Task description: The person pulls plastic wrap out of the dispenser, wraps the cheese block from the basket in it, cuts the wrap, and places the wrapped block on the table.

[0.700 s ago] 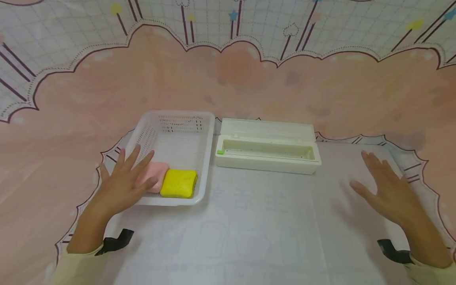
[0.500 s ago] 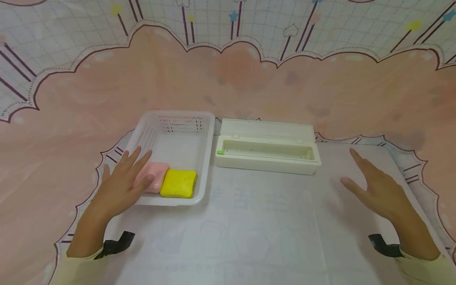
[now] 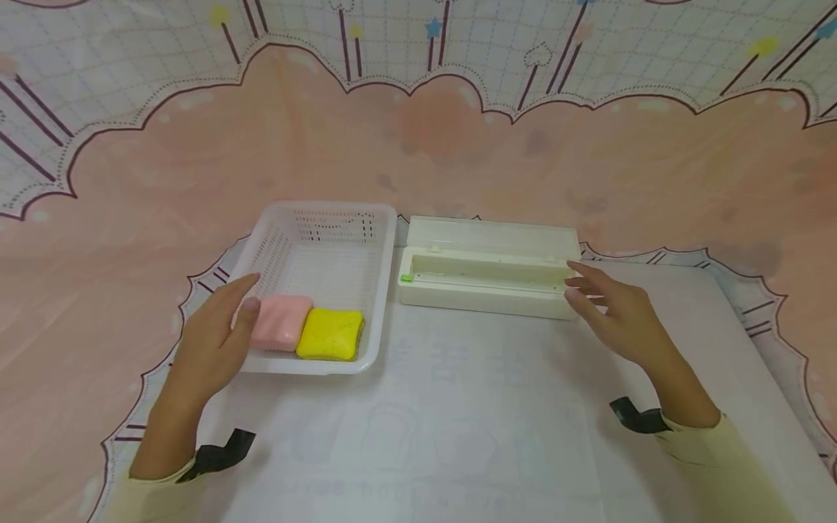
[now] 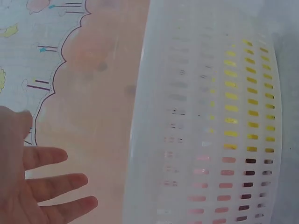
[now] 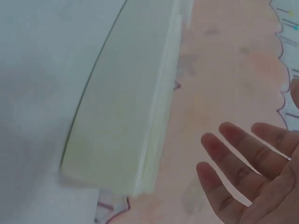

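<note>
A person's two bare hands hover above a white-covered worktop [image 3: 458,407], neither holding anything. The left hand [image 3: 212,345] keeps its fingers extended and parted beside a white perforated basket [image 3: 387,290]; the left wrist view shows a gap between them and its slotted wall. To the right of those fingers, inside the basket, a pink block [image 3: 282,322] and a yellow block [image 3: 331,335] lie flat side by side at the near end, where the walls presumably keep them from straying. Both resemble soap bars, though no label shows.

The right hand [image 3: 621,319], its fingers relaxed and apart, overlaps the right end of a long cream box [image 3: 484,299] in the head view; the right wrist view suggests they are clear of it. Left of those fingers, the box's lid [image 3: 493,236] is tipped back, exposing a long, narrow compartment flecked with specks. A small green tab [image 3: 407,278] sits at the end farthest from the right fingers. Basket and box stand next to each other between the hands, apparently putting one container within easy reach of each.
</note>
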`<state>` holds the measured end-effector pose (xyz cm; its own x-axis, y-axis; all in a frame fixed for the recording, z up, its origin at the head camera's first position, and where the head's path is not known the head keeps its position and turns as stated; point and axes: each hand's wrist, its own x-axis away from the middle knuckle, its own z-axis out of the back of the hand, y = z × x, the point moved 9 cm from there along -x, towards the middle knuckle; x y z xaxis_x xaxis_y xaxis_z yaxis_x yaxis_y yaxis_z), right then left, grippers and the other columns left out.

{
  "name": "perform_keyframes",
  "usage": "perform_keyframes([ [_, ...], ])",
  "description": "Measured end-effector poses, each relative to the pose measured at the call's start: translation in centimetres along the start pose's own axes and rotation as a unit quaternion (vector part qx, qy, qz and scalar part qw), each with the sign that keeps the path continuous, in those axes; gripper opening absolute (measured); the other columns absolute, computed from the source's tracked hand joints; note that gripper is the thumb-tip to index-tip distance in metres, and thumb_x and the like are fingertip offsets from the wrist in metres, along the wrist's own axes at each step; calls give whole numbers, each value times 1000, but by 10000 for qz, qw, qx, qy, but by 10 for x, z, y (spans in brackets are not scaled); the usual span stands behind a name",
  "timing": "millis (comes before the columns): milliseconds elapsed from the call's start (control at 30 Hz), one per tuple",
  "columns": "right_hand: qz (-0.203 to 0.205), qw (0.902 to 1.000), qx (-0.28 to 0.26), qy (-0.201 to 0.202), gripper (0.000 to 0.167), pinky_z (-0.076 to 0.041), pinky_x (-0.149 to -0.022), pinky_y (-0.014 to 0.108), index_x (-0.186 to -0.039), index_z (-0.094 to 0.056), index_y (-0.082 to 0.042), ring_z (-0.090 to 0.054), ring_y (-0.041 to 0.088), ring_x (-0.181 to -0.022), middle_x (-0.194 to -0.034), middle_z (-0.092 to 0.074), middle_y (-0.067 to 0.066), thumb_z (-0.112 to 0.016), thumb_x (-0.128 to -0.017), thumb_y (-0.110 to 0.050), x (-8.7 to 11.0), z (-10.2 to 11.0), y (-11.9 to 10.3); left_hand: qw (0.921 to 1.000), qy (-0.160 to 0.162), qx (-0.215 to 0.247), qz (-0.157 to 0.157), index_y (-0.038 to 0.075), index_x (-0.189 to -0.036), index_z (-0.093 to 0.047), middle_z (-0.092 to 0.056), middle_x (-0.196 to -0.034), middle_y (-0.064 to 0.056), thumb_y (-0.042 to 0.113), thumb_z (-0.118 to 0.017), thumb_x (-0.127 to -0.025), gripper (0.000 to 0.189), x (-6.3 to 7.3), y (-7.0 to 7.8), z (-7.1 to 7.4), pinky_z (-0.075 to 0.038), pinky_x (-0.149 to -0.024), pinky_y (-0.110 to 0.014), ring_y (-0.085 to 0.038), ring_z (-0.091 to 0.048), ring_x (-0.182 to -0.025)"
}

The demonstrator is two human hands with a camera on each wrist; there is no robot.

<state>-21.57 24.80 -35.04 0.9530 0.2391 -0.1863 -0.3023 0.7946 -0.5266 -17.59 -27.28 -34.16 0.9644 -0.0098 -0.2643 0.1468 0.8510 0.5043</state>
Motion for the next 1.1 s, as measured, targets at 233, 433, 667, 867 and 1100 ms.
perform_keyframes([
  [233,396,9972,-607,-183,43,-60,-85,54,-140,-61,-13,-73,35,-103,-120,-74,14,-58,-104,-36,-33,-26,-36,9986,346,-28,393,7,-149,-51,-54,-144,-29,39,-46,-107,52,5,-7,11,-46,-93,-75,-55,-51,-127],
  [433,631,9911,-1049,-519,39,-60,-88,45,-133,-67,-13,-73,26,-107,-118,-76,8,-64,-101,-36,-57,-57,-73,9964,423,75,732,7,-147,-53,-59,-139,-28,36,-50,-106,50,10,-10,10,-52,-89,-69,-54,-56,-120],
  [667,779,9805,-1547,-932,36,-60,-87,37,-128,-70,-13,-72,18,-105,-115,-76,2,-67,-100,-36,-77,-91,-111,9950,520,469,710,6,-144,-56,-61,-139,-25,32,-53,-106,47,10,-2,4,-52,-94,-66,-49,-61,-120],
  [867,903,9717,-1923,-1035,33,-59,-84,36,-123,-73,-11,-72,15,-98,-108,-77,0,-69,-99,-33,-88,-116,-132,9944,346,716,693,4,-141,-58,-60,-140,-23,35,-54,-105,48,6,4,-10,-53,-95,-60,-46,-63,-122],
  [1100,1018,9709,-1873,-1091,32,-58,-78,34,-119,-74,-12,-72,14,-92,-100,-76,-2,-71,-97,-35,-96,-136,-146,9944,273,883,510,2,-139,-59,-63,-136,-23,34,-54,-105,47,-1,14,-21,-54,-95,-58,-44,-64,-120],
])
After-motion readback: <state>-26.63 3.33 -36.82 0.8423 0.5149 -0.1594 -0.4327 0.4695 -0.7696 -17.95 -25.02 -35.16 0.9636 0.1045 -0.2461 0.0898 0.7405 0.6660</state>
